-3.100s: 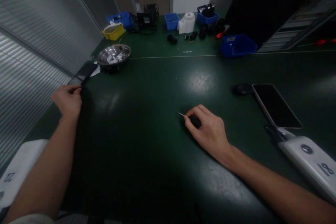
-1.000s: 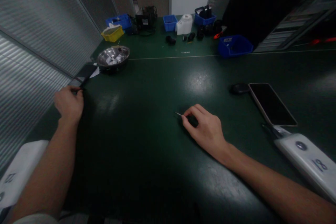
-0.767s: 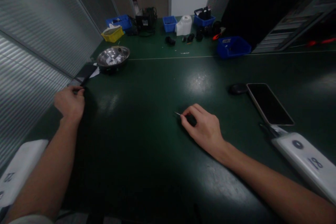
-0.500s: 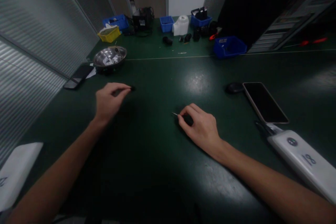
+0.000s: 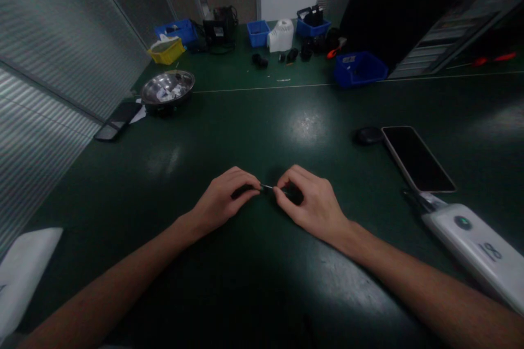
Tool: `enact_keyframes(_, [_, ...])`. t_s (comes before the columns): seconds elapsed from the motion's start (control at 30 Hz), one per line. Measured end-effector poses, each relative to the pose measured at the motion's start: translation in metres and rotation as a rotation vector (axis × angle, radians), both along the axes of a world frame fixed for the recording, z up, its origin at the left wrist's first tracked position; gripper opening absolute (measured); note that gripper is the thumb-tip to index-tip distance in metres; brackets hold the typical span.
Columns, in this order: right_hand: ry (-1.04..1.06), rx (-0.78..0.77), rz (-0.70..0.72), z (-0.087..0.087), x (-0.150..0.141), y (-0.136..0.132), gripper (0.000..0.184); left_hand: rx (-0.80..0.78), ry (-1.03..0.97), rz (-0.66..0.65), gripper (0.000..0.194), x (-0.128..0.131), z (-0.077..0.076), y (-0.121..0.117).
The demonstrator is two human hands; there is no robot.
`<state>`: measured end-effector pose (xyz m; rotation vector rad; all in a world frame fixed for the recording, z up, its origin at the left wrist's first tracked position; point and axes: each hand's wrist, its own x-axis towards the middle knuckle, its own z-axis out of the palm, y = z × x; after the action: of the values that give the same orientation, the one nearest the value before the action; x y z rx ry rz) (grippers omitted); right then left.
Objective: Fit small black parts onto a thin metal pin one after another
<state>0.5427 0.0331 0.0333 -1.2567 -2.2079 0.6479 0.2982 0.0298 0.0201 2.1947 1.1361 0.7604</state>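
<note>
Near the middle of the green table (image 5: pixel 221 136), my two hands almost meet. My right hand (image 5: pixel 311 196) pinches a thin, shiny metal rod (image 5: pixel 267 187) between thumb and forefinger. The rod points left, and its far end meets the fingertips of my left hand (image 5: pixel 227 193). Those fingertips are closed on a small black piece (image 5: pixel 261 188), mostly covered by the fingers. Whether the rod goes into the piece or only touches it, I cannot tell.
At the right lie a black computer mouse (image 5: pixel 368 136), a phone (image 5: pixel 417 158) and a white power bank (image 5: pixel 475 237). A metal bowl (image 5: pixel 149 95) with white scraps stands at the back left. Blue bins (image 5: pixel 344 73) and a yellow bin (image 5: pixel 167 54) are farther back.
My left hand has come right and nearer to me, carrying the small black piece to the rod's tip. My right hand has stayed nearly in place with the rod.
</note>
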Motion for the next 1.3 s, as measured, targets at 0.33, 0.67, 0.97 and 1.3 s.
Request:
enact_keyframes(0.33, [-0.057,0.001,-0.006,-0.004,-0.001,-0.001,0.014,-0.026,-0.005,0.015,0.021,0.000,0.002,0.002])
enact_keyframes(0.67, [-0.043,-0.002,0.040,-0.004,-0.001,-0.001,0.013,-0.046,-0.049,-0.046,0.021,0.000,0.004,0.002])
enact_keyframes(0.97, [-0.084,0.031,0.118,-0.009,0.000,-0.002,0.013,0.067,-0.067,-0.101,0.024,0.000,-0.004,0.002])
enact_keyframes(1.3, [0.052,0.001,0.210,-0.010,0.000,0.000,0.011,-0.067,-0.166,-0.118,0.022,-0.004,0.000,0.003])
